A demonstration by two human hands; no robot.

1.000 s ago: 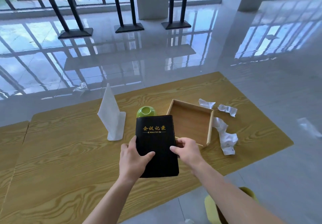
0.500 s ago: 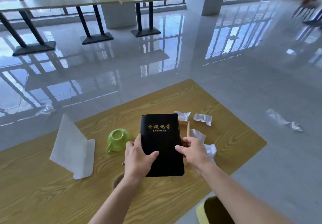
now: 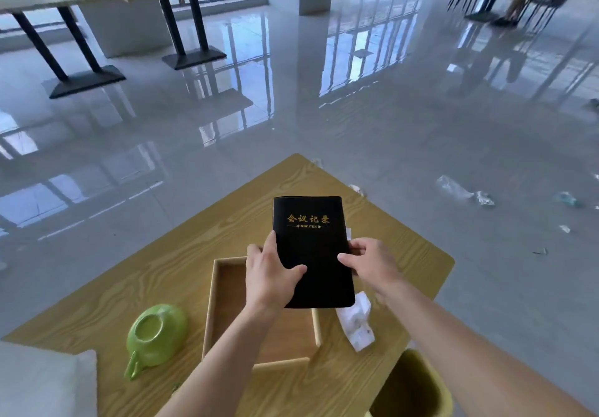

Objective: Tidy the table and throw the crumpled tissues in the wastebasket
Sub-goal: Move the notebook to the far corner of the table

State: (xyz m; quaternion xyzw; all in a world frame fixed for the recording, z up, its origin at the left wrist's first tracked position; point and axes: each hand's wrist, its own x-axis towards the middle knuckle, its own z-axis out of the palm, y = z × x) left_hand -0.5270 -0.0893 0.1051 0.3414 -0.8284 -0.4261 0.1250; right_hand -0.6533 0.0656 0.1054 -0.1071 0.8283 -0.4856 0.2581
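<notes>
Notebook: the black notebook [image 3: 312, 254] was held cover-up over the far right part of the wooden tray [image 3: 210, 303], probably so it could be laid down squarely
Left hand: the left hand [image 3: 269, 274] gripped the book's left edge, thumb across the cover, fingers out of sight beneath
Right hand: the right hand [image 3: 369, 264] pinched the right edge, thumb on the cover, fingers curled behind
Arms: both forearms reached forward and converged on the book
Tissue: a crumpled tissue [image 3: 356, 322] lay on the table [image 3: 162, 270] just right of the tray, not yet picked up
Wastebasket: the wastebasket [image 3: 411, 384] stood below the table's near edge, close to that tissue, a short drop by my judgement
Cup: a green cup [image 3: 155, 329] lay overturned left of the tray
</notes>
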